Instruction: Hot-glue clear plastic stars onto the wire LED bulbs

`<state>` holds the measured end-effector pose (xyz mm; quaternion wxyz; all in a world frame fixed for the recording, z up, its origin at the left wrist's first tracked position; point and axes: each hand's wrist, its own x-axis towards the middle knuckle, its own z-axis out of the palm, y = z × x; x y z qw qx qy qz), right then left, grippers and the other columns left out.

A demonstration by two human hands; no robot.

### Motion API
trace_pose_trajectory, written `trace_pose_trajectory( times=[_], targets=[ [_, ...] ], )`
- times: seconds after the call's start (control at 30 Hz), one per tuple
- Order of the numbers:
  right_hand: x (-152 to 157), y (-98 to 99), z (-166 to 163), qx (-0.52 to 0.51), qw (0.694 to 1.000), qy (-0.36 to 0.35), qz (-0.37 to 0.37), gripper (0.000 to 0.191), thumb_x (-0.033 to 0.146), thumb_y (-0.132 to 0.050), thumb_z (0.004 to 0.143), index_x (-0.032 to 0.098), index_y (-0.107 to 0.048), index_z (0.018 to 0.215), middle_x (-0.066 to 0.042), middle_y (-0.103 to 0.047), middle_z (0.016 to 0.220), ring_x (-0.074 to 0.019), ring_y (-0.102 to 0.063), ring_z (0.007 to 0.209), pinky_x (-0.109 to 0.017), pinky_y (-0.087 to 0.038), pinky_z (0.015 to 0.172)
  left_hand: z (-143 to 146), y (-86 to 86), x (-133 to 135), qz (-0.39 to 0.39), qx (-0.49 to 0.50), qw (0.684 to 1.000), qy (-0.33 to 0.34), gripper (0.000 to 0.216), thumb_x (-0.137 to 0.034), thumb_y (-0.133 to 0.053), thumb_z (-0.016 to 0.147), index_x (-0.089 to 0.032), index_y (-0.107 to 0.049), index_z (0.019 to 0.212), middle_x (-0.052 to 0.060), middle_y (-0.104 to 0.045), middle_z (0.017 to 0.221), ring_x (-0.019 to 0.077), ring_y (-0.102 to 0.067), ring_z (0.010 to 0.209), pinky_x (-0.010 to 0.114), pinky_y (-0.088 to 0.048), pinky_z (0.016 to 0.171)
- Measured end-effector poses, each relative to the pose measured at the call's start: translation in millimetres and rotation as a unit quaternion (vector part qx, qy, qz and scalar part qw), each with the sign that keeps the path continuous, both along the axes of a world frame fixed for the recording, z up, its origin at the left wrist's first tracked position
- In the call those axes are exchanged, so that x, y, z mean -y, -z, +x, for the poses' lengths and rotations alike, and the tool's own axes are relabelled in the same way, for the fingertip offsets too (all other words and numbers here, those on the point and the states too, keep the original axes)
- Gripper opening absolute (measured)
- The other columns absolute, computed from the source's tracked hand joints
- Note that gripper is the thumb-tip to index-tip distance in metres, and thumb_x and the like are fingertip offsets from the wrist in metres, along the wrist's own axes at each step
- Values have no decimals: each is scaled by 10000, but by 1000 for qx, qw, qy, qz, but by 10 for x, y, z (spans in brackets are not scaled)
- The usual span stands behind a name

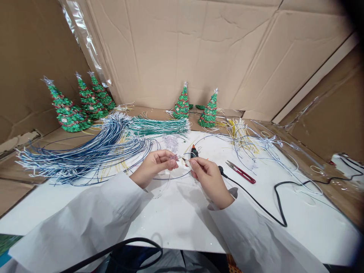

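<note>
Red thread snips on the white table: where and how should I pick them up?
Probably by the middle of the red handle, from above and your right. The snips lie flat, with their pointed metal blades facing away to the left, so this keeps your fingers off the tips.

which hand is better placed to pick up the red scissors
Probably the right hand, though both look occupied: the red scissors lie on its side, while the left hand is farther away.

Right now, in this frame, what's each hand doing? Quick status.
Left hand: closed, pinching a small shiny piece at the fingertips.
Right hand: closed, pinching a thin whitish item, too small to identify.
</note>
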<state>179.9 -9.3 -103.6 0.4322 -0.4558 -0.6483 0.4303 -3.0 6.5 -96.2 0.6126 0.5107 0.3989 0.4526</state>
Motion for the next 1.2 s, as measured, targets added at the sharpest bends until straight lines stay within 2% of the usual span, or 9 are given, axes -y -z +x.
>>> trace_pose_trajectory(
  times=[0.17,0.37,0.63,0.8,0.87,0.97,1.1,1.2],
  targets=[
    [36,-1,5,72,994,52,58,310,394,-405,887,169,-582,768,33,-422,543,-113,-381,518,-232,-286,493,-3,10,4,2,-3,1000,-1,252,-312,-766,628,-136,-652,768,16,-657,627,103,-544,562,223,-393,575],
    [42,3,8,86,992,59,69,306,385,-405,890,176,-560,730,39,-411,534,-110,-371,512,-233,-276,497,-11,6,0,9,-1,1000,-1,255,-316,-760,638,-132,-656,781,15,-651,628,104,-549,573,218,-395,572],
    [47,-43,-13,-3,1000,-18,22,321,393,-429,876,176,-486,647,53,-339,531,-93,-328,502,-232,-248,476,-15,5,-3,10,6,1000,4,243,-303,-758,647,-128,-658,783,10,-652,625,87,-542,570,202,-395,571],
    [42,-53,-11,-70,997,-12,-7,211,402,-531,826,197,-485,831,69,-386,560,-89,-358,504,-211,-279,468,-22,6,-8,6,7,1000,7,250,-305,-760,643,-125,-655,780,12,-653,628,90,-543,576,204,-396,576],
    [39,-54,-4,-81,996,-20,-6,202,393,-537,826,207,-459,837,65,-426,583,-89,-389,514,-207,-312,480,-25,4,-10,5,8,1000,5,260,-312,-761,641,-123,-652,783,12,-651,627,90,-538,573,206,-395,576],
    [33,-63,5,-73,996,-42,8,209,389,-498,850,194,-482,775,33,-497,621,-98,-453,546,-218,-357,514,-30,1,-12,5,9,1000,0,276,-319,-762,637,-118,-652,791,13,-646,628,92,-534,573,208,-391,573],
    [27,-80,5,-13,998,-29,55,223,366,-525,831,166,-587,754,-1,-540,647,-118,-484,605,-234,-366,554,-34,-2,-12,11,7,1000,0,264,-315,-755,648,-120,-651,792,11,-644,629,89,-527,570,207,-387,576],
    [21,-69,-4,6,999,-23,45,232,374,-531,824,160,-615,799,0,-536,634,-122,-484,594,-237,-369,548,-32,-4,-9,13,6,1000,3,262,-323,-754,646,-125,-654,786,10,-643,626,94,-531,574,212,-387,578]
  ],
)
